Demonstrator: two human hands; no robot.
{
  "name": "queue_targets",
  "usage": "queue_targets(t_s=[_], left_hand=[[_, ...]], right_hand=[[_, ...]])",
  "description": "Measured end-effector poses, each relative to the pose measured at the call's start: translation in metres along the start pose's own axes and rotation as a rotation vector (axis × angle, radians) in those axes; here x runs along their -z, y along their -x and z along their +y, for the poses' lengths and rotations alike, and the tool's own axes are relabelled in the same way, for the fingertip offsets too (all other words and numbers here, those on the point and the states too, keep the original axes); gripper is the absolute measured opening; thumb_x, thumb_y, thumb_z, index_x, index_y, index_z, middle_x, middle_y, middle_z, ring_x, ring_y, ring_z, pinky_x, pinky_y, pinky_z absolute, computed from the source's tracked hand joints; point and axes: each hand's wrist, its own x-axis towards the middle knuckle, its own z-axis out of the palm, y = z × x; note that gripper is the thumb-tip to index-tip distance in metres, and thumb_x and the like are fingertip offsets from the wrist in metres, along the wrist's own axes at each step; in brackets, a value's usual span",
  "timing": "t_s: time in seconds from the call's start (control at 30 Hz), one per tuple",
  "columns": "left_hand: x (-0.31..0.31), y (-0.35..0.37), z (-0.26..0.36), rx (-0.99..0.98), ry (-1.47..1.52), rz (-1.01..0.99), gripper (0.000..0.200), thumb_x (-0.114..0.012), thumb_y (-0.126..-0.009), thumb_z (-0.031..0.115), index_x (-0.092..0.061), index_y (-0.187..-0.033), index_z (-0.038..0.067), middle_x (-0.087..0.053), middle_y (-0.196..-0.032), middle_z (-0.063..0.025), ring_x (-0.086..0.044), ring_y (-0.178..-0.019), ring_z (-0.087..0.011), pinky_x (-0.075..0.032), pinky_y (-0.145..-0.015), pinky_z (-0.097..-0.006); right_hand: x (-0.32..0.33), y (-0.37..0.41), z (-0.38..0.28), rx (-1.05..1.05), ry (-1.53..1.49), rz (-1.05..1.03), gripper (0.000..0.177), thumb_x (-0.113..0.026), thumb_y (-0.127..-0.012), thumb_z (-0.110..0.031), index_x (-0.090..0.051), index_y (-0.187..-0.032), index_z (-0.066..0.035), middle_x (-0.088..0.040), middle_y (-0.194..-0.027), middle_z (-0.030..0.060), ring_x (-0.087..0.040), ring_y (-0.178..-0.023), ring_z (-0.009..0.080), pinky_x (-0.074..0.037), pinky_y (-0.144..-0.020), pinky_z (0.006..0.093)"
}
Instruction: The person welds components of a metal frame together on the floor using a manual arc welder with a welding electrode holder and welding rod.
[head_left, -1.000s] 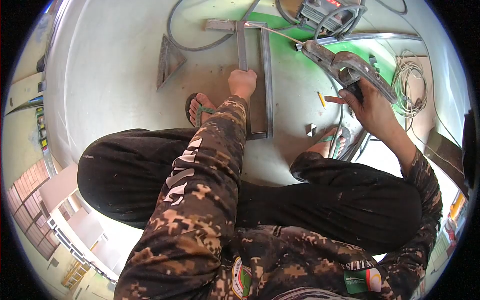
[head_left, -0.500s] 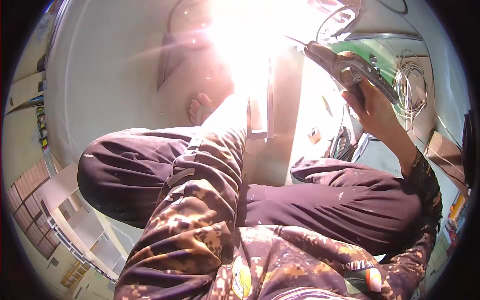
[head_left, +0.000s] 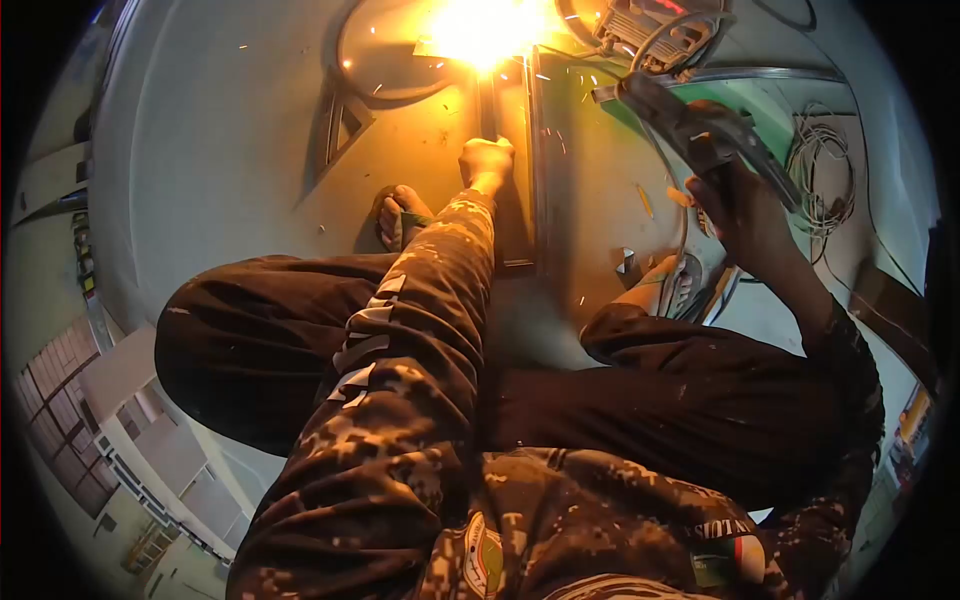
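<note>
My left hand (head_left: 487, 162) is closed around a dark metal bar (head_left: 487, 108) that runs up toward a bright orange glare with flying sparks. Beside it lies a long rectangular metal frame (head_left: 537, 180) on the floor. On the right, my right hand (head_left: 745, 205) grips the handle of a dark welding electrode holder (head_left: 700, 130), whose jaw end points up and left. Where the electrode tip meets the work cannot be made out in the glare.
A welding machine (head_left: 660, 30) with cables stands at the top. Coiled cable (head_left: 825, 165) lies at the right, near a green panel (head_left: 620, 110). A triangular metal piece (head_left: 343, 130) lies left of the bar. My sandalled feet flank the frame.
The white glare has shrunk to a smaller orange one, so my left hand and the bar now show. My right hand and the electrode holder have shifted only slightly.
</note>
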Motion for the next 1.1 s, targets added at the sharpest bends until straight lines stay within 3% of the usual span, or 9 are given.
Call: queue_targets(t_s=[0.03, 0.07, 0.13, 0.17, 0.27, 0.47, 0.67, 0.87, 1.1], left_hand=[[-0.004, -0.001, -0.002, 0.022, -0.048, 0.045, 0.033, -0.068, -0.080, 0.029, -0.070, -0.079, -0.004, -0.070, -0.082, -0.0233, -0.072, -0.081, -0.0334, -0.056, -0.074, -0.0439], [0.006, 0.009, 0.000, -0.002, -0.046, 0.027, 0.034, -0.066, -0.081, 0.031, -0.071, -0.083, -0.003, -0.070, -0.089, -0.0263, -0.069, -0.092, -0.0397, -0.054, -0.082, -0.0448], [0.014, 0.015, 0.008, 0.034, -0.029, -0.006, 0.033, -0.065, -0.081, 0.031, -0.072, -0.084, -0.002, -0.070, -0.091, -0.0259, -0.068, -0.094, -0.0408, -0.053, -0.084, -0.0447], [0.015, 0.017, 0.011, 0.032, -0.028, -0.006, 0.033, -0.065, -0.081, 0.031, -0.072, -0.084, -0.002, -0.070, -0.091, -0.0259, -0.068, -0.094, -0.0408, -0.053, -0.084, -0.0447], [0.018, 0.021, 0.015, 0.075, -0.053, 0.028, 0.034, -0.065, -0.082, 0.031, -0.073, -0.086, -0.002, -0.070, -0.093, -0.0260, -0.067, -0.095, -0.0415, -0.053, -0.084, -0.0454], [0.015, 0.018, 0.012, 0.051, -0.036, 0.026, 0.035, -0.065, -0.082, 0.031, -0.073, -0.087, -0.003, -0.070, -0.092, -0.0264, -0.068, -0.094, -0.0417, -0.053, -0.084, -0.0446], [0.022, 0.023, 0.018, 0.048, -0.070, -0.009, 0.034, -0.066, -0.082, 0.030, -0.073, -0.086, -0.003, -0.070, -0.091, -0.0262, -0.068, -0.093, -0.0405, -0.053, -0.084, -0.0437], [0.021, 0.025, 0.018, 0.038, -0.059, 0.035, 0.034, -0.064, -0.082, 0.029, -0.073, -0.087, -0.004, -0.069, -0.090, -0.0273, -0.068, -0.094, -0.0405, -0.053, -0.084, -0.0441], [0.019, 0.021, 0.015, 0.019, -0.067, 0.033, 0.033, -0.065, -0.081, 0.027, -0.073, -0.087, -0.004, -0.069, -0.091, -0.0286, -0.067, -0.095, -0.0424, -0.053, -0.086, -0.0449]], right_hand=[[0.004, -0.002, -0.007, -0.167, -0.137, -0.063, 0.038, -0.061, -0.096, -0.027, -0.052, -0.118, 0.002, -0.067, -0.091, 0.0238, -0.068, -0.085, 0.0401, -0.052, -0.072, 0.0427], [0.005, -0.003, -0.011, -0.168, -0.137, -0.065, 0.038, -0.061, -0.096, -0.027, -0.052, -0.118, 0.002, -0.067, -0.091, 0.0238, -0.068, -0.085, 0.0401, -0.052, -0.072, 0.0427], [0.009, -0.004, -0.013, -0.172, -0.060, -0.045, 0.037, -0.062, -0.095, -0.028, -0.054, -0.114, 0.002, -0.068, -0.083, 0.0223, -0.068, -0.081, 0.0414, -0.052, -0.071, 0.0439], [0.005, -0.003, -0.012, -0.081, -0.057, 0.030, 0.038, -0.062, -0.095, -0.031, -0.055, -0.111, 0.003, -0.068, -0.082, 0.0222, -0.067, -0.081, 0.0424, -0.052, -0.071, 0.0450], [0.008, -0.004, -0.013, -0.175, -0.012, -0.051, 0.039, -0.062, -0.095, -0.032, -0.055, -0.110, 0.003, -0.068, -0.084, 0.0227, -0.066, -0.084, 0.0434, -0.051, -0.071, 0.0454], [0.005, -0.004, -0.009, -0.155, -0.070, -0.097, 0.040, -0.062, -0.096, -0.032, -0.054, -0.106, 0.006, -0.069, -0.087, 0.0245, -0.068, -0.087, 0.0407, -0.052, -0.072, 0.0443], [-0.002, -0.003, -0.002, -0.069, -0.127, -0.032, 0.041, -0.062, -0.096, -0.033, -0.054, -0.105, 0.006, -0.069, -0.086, 0.0242, -0.068, -0.086, 0.0406, -0.052, -0.072, 0.0443], [-0.001, -0.005, -0.001, -0.119, 0.010, -0.078, 0.043, -0.061, -0.095, -0.035, -0.054, -0.105, 0.006, -0.069, -0.086, 0.0251, -0.067, -0.086, 0.0430, -0.052, -0.072, 0.0459], [0.001, -0.005, -0.004, -0.100, -0.085, -0.067, 0.042, -0.061, -0.095, -0.035, -0.054, -0.103, 0.005, -0.068, -0.088, 0.0265, -0.067, -0.085, 0.0438, -0.052, -0.072, 0.0463]])
